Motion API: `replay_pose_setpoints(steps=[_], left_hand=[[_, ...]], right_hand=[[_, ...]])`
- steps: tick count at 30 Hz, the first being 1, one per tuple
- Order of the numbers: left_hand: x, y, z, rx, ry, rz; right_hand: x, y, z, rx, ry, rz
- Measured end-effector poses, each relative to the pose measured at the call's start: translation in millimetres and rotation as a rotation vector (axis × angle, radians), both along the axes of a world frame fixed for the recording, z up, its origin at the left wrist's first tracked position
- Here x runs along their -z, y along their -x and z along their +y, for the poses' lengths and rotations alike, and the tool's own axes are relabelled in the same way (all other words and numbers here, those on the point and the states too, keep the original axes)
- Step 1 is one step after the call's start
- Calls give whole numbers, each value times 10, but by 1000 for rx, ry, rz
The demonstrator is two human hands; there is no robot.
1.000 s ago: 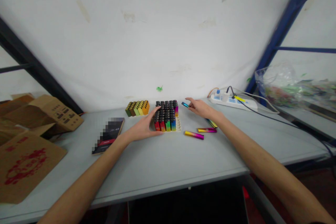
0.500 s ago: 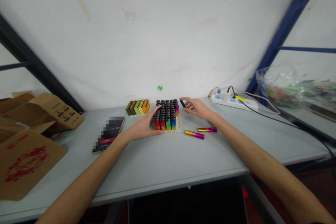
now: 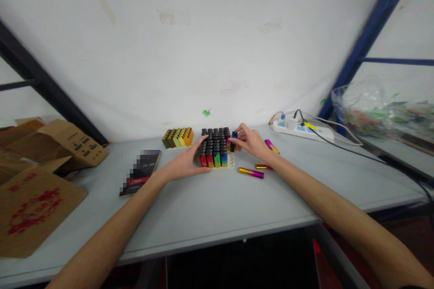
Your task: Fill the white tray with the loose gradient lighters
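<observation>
Rows of lighters (image 3: 216,146) with black tops and red, green and blue bodies stand upright in a white tray (image 3: 231,162). My left hand (image 3: 185,160) spans the block's left side, its thumb at the front edge and a finger against the lighters farther back. At the block's right side my right hand (image 3: 249,140) pinches a dark lighter (image 3: 233,141) with a bluish top, held roughly upright. Yellow-to-purple lighters lie loose on the table: one in front (image 3: 251,172), another partly behind my right wrist (image 3: 262,166), and a third beyond it (image 3: 271,146).
Behind my left hand stands a group of green, yellow and orange lighters (image 3: 178,137). A phone (image 3: 142,171) lies left of it. Cardboard boxes (image 3: 40,203) fill the table's left end. A white power strip (image 3: 301,131) with cables sits at the back right, near a plastic bag (image 3: 359,104).
My right hand has brought the lighter slightly left and down to the block's right side, turning it more upright. One loose lighter behind the wrist now shows. My left hand stays put.
</observation>
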State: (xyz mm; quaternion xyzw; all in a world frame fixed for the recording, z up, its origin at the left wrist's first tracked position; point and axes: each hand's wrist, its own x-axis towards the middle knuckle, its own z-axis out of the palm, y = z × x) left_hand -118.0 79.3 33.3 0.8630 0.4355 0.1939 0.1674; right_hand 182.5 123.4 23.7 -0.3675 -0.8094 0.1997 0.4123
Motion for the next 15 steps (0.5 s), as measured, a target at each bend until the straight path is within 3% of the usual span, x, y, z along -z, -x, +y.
replay_pose_setpoints(steps=[5, 15], left_hand=[[0, -3, -7, 1, -1, -10], [1, 2, -2, -14, -21, 16]], right_hand=[[64, 50, 22, 5, -34, -42], [-23, 37, -49, -73, 19, -72]])
